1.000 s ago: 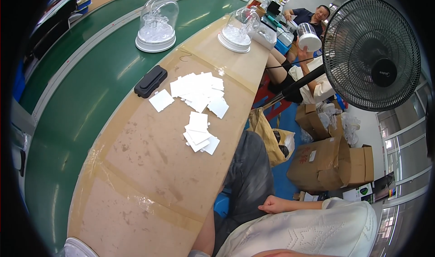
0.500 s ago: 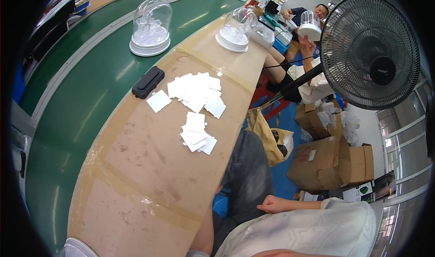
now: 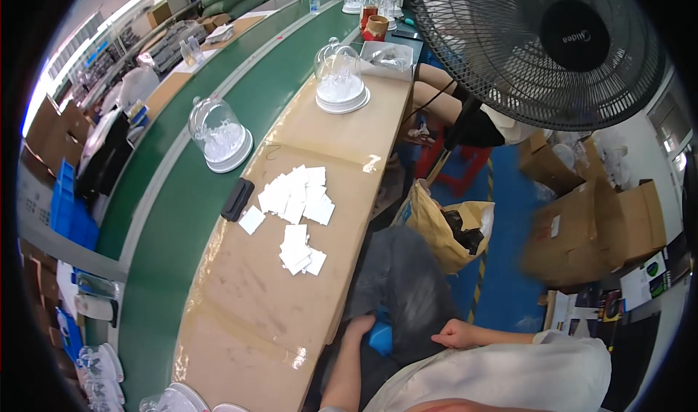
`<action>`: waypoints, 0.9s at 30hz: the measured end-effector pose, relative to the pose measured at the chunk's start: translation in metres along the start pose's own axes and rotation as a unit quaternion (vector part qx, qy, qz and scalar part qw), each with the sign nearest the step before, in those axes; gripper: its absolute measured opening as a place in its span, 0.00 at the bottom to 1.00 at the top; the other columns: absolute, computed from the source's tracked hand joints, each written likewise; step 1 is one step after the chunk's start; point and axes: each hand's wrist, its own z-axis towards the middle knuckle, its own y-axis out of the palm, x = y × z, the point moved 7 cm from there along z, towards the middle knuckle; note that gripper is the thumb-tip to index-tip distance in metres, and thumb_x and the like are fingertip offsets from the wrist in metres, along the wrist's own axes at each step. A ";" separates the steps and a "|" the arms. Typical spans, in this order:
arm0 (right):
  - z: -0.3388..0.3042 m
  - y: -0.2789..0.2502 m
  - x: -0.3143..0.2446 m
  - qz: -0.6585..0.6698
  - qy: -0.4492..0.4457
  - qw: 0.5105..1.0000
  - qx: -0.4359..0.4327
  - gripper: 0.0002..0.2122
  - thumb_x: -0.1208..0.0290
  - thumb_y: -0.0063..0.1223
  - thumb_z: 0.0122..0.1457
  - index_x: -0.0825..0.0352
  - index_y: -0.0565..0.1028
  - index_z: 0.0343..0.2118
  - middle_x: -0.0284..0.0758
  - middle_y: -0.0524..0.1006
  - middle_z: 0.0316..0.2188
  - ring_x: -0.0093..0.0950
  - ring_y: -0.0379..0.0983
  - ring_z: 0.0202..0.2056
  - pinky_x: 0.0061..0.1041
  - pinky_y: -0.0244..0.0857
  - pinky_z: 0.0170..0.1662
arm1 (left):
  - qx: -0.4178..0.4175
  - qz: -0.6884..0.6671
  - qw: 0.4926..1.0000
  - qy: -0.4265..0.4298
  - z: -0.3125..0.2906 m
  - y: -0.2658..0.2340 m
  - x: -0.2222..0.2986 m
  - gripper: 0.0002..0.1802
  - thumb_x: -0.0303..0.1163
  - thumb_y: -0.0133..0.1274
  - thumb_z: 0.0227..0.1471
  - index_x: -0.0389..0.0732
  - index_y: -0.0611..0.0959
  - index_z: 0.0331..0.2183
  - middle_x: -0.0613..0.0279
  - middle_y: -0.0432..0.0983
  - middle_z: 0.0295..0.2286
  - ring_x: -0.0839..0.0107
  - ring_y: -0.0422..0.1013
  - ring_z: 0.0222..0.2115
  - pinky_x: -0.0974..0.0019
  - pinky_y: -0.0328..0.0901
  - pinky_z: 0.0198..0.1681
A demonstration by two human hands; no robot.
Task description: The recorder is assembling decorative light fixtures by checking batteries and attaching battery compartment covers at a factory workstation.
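Right hand [image 3: 454,333] was curled into a fist, nothing visible in it, at the dark grey trousers [image 3: 414,274]. Left hand [image 3: 360,325] was down past the tabletop edge, near a bright blue object [image 3: 380,337]; fingers mostly hidden, couldn't tell if open or closed. White flat square pieces [image 3: 292,194] lay on the brown tabletop [image 3: 247,303]: 2 overlapping clusters plus 1 loose, near a black oblong case [image 3: 236,199]. 1 clear dome on a white round base [image 3: 340,91] stood at the far end.
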 end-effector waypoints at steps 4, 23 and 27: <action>0.000 -0.003 0.011 0.041 -0.058 0.998 -0.001 0.25 0.57 0.48 0.62 0.65 0.69 0.09 0.26 0.64 0.08 0.16 0.57 0.13 0.22 0.52 0.18 | 0.049 0.037 0.998 0.021 -0.031 -0.010 0.024 0.27 0.47 0.42 0.53 0.33 0.78 0.43 0.38 0.72 0.42 0.47 0.70 0.46 0.56 0.63 0.51; 0.012 -0.010 0.011 0.068 -0.056 0.994 -0.061 0.24 0.60 0.48 0.61 0.68 0.68 0.09 0.26 0.64 0.08 0.16 0.53 0.13 0.23 0.49 0.18 | 0.171 -0.331 0.874 0.313 -0.235 -0.304 0.168 0.17 0.32 0.47 0.59 0.36 0.76 0.47 0.59 0.77 0.41 0.72 0.70 0.43 0.68 0.65 0.45; 0.016 -0.009 0.014 0.075 -0.059 0.994 -0.048 0.25 0.59 0.48 0.62 0.67 0.67 0.09 0.24 0.62 0.08 0.15 0.52 0.13 0.24 0.48 0.18 | 0.497 -0.312 0.720 0.370 -0.233 -0.426 0.144 0.19 0.31 0.52 0.55 0.36 0.75 0.49 0.57 0.72 0.46 0.71 0.69 0.45 0.68 0.65 0.44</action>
